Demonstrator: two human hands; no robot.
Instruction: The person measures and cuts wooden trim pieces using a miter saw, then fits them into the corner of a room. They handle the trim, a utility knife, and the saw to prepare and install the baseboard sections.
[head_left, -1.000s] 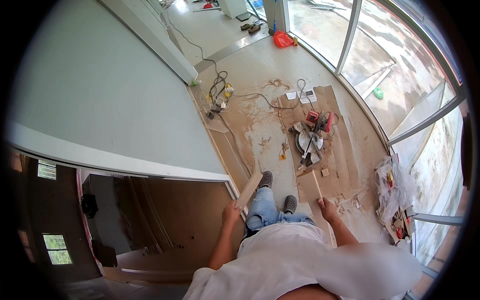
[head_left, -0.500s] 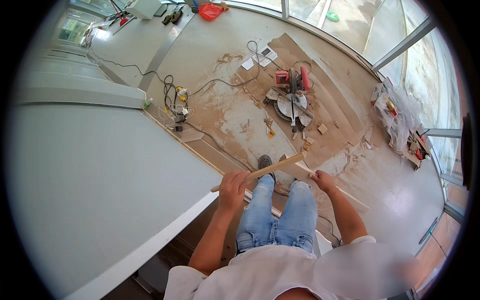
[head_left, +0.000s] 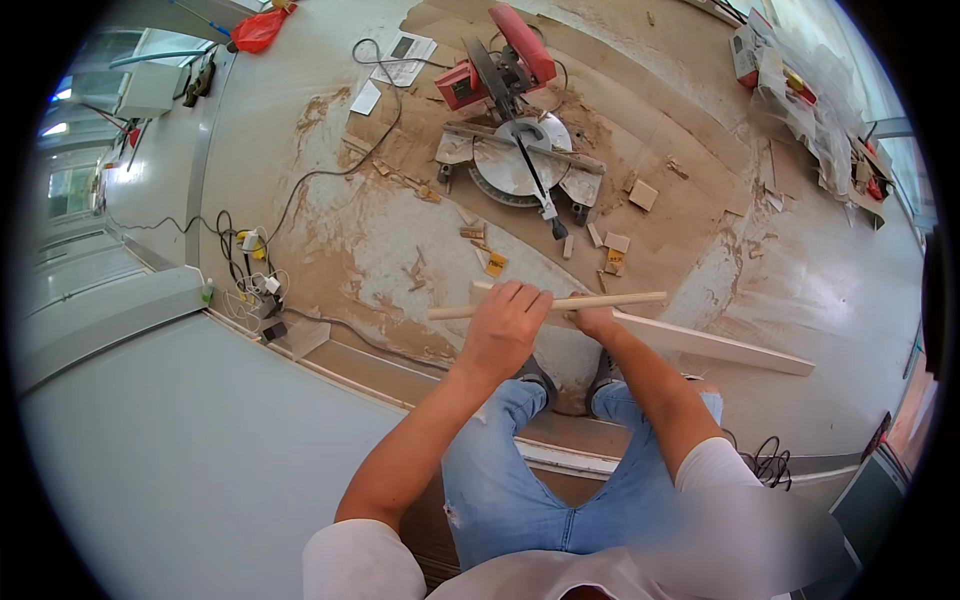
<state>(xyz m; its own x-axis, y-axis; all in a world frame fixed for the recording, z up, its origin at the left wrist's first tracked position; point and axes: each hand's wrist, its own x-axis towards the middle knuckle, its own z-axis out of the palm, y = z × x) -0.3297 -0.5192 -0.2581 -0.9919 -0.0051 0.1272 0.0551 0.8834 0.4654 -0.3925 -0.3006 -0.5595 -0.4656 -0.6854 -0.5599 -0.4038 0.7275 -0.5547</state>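
Observation:
My left hand (head_left: 507, 322) is closed round a narrow wooden strip (head_left: 625, 299), which lies nearly level across my view. A wider pale wooden board (head_left: 715, 346) is gripped in my right hand (head_left: 593, 319); it runs behind the strip and slopes down to the right. Where strip and board cross, I cannot tell whether they touch. Beyond my hands a red miter saw (head_left: 522, 150) stands on the floor, its round metal table turned toward me.
Cardboard (head_left: 680, 120) covers the floor under the saw, strewn with sawdust and wood offcuts (head_left: 643, 195). A power cable (head_left: 300, 190) winds left to a cluster of plugs (head_left: 262, 285). Plastic-wrapped items (head_left: 800, 100) lie at the right. A large pale panel (head_left: 200, 430) fills the left.
I am closer to the saw, which appears larger. The strip has swung from slanted to almost level, and my hands have come nearer each other. Both still hold their pieces.

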